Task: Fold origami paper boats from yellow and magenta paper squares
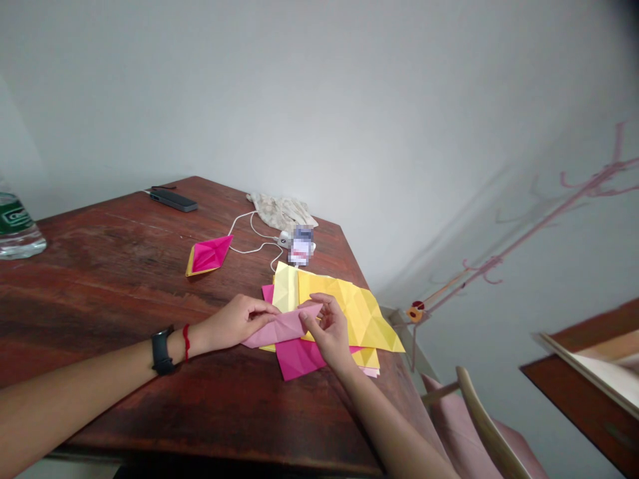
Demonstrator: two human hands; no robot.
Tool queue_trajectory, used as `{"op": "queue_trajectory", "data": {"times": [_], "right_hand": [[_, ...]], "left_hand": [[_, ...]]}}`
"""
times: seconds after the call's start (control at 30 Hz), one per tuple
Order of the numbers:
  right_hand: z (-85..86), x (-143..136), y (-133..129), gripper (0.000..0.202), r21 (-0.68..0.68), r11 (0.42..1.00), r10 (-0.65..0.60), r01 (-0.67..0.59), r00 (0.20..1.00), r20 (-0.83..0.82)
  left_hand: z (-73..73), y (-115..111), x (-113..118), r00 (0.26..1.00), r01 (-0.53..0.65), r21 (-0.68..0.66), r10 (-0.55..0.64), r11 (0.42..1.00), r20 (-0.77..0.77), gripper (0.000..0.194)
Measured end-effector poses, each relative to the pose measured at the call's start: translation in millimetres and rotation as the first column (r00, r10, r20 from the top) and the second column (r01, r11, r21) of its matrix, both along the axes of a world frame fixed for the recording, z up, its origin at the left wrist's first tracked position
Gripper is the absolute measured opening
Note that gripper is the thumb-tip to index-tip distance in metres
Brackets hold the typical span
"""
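A light pink folded paper (283, 327) is held between my two hands, above a loose pile of creased sheets. My left hand (242, 320) pinches its upper left edge. On its right end, my right hand (327, 327) grips with the thumb in front and the fingers curled behind. Underneath lie yellow creased sheets (357, 309), a pale yellow sheet (285, 286) and a magenta sheet (297, 359). Further off to the left rests a folded magenta and yellow paper piece (210, 256), apart from both hands.
On the dark red wooden table (124, 293) are a black power bank (173, 199), white cables (254, 249), a blurred phone (301, 246) and a crumpled pale cloth (280, 211). A water bottle (18, 226) stands left. Right of the table are a chair (474, 419) and a pink coat rack (544, 223).
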State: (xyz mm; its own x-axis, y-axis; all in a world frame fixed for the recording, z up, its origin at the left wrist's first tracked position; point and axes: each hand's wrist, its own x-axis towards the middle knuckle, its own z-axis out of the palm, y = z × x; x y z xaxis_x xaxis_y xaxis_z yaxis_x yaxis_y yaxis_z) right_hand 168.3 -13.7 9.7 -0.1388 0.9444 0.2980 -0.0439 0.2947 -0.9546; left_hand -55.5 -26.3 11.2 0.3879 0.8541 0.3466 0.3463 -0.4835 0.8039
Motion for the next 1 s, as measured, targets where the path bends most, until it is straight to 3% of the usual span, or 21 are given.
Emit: {"op": "queue_trajectory", "data": {"times": [0.2, 0.4, 0.5, 0.63, 0.77, 0.83, 0.9, 1.0], "right_hand": [[-0.9, 2.3, 0.0, 0.016, 0.057, 0.998, -0.042, 0.032, 0.978, 0.202], [0.4, 1.1, 0.0, 0.017, 0.078, 0.994, -0.093, 0.078, 0.973, 0.209], [0.6, 1.8, 1.9, 0.017, 0.100, 0.987, -0.145, 0.127, 0.970, 0.196], [0.1, 5.2, 7.6, 0.019, 0.118, 0.972, -0.218, 0.201, 0.964, 0.150], [-3.4, 8.7, 14.0, 0.024, 0.022, 0.980, -0.201, 0.200, 0.979, 0.033], [-5.9, 9.3, 16.2, 0.027, -0.022, 0.983, -0.185, 0.184, 0.982, -0.037], [-8.1, 8.5, 17.0, 0.028, -0.054, 0.986, -0.160, 0.155, 0.983, -0.091], [-9.8, 5.2, 15.2, 0.030, -0.093, 0.993, -0.091, 0.079, 0.986, -0.139]], "left_hand": [[0.3, 0.4, -4.9, 0.991, -0.053, 0.127, 0.067, 0.990, -0.114, 0.026], [-1.3, 4.7, -11.9, 0.963, -0.109, 0.180, 0.149, 0.978, -0.225, 0.026], [0.9, 6.7, -15.7, 0.956, -0.139, 0.162, 0.176, 0.977, -0.236, 0.037], [5.0, 13.2, -20.9, 0.963, -0.261, 0.140, 0.267, 0.955, -0.025, 0.060], [3.7, 24.0, -22.1, 0.890, -0.359, 0.027, 0.333, 0.933, 0.311, 0.077], [1.2, 27.0, -20.5, 0.851, -0.303, -0.089, 0.312, 0.949, 0.424, 0.079], [-1.4, 26.2, -17.5, 0.848, -0.144, -0.236, 0.243, 0.961, 0.471, 0.072], [-4.6, 19.1, -11.1, 0.895, 0.102, -0.435, 0.109, 0.895, 0.434, 0.053]]}}
